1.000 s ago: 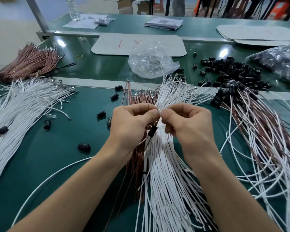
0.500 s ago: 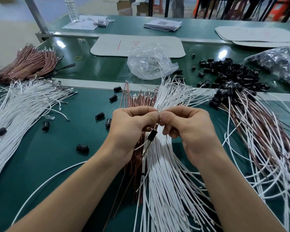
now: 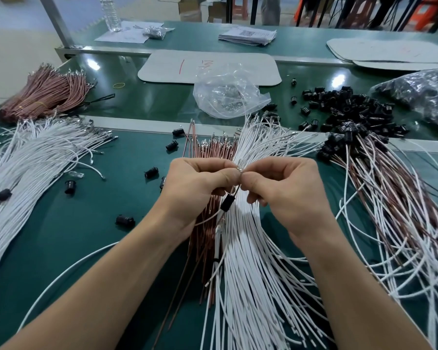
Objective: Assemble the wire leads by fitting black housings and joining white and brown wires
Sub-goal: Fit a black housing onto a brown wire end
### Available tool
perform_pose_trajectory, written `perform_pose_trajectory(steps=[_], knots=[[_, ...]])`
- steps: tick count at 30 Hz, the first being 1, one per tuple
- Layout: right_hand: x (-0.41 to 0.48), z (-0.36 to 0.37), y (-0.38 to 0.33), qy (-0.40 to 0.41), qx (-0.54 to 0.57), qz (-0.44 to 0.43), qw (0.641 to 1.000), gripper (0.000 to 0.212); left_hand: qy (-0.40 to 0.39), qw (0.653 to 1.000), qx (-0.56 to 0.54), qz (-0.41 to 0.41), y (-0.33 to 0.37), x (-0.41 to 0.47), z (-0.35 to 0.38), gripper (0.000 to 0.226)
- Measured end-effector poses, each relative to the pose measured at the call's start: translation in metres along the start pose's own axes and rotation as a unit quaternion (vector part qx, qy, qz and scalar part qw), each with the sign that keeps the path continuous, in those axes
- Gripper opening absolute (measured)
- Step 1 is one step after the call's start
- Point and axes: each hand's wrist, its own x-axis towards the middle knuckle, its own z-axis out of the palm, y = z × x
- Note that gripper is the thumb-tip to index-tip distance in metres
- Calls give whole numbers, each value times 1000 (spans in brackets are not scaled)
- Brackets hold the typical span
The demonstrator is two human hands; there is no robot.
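My left hand (image 3: pixel 197 183) and my right hand (image 3: pixel 286 188) meet fingertip to fingertip above the green bench, both pinching the metal-tipped wire ends (image 3: pixel 240 170) between thumb and forefinger. A black housing (image 3: pixel 227 202) hangs on those wires just below the fingers, with a white and a brown lead trailing down from it. Beneath the hands lie a fan of loose white wires (image 3: pixel 253 261) and a bundle of brown wires (image 3: pixel 208 238).
Finished leads with black housings (image 3: pixel 395 203) pile at the right. Loose black housings (image 3: pixel 349 107) heap at the back right; single housings (image 3: pixel 125 220) scatter at the left. White wires (image 3: pixel 28 162) and brown wires (image 3: pixel 46 94) lie at far left. A clear plastic bag (image 3: pixel 228 94) sits behind.
Both hands stay pinched together at the wire tips with only a slight shift. The black housing still hangs below the fingers at about the same spot.
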Motion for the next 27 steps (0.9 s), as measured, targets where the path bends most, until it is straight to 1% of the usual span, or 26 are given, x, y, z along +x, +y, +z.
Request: perform_pose_trajectory(steps=[3,6,10,16,19,22,27], knots=[[-1,2,1,19,-12,-5,1000,13,15,1000,7,6,-2,1,1,16],[-1,2,2,28,-28,-9,999,5,18,1000,21,14,-4,1,2,16],[1,1,6,38,-57,-22,997,11,26,997,56,41,-4,0,3,18],[3,-5,10,4,-81,-12,997,15,29,990,112,77,-4,-1,1,19],[4,-11,8,-31,-86,4,996,20,2,988,133,73,-2,-1,-1,17],[5,-18,4,-63,-80,13,995,19,-34,988,139,63,0,-3,-2,15],[6,-18,3,-63,-57,3,996,19,-9,990,120,73,-2,-4,2,19]])
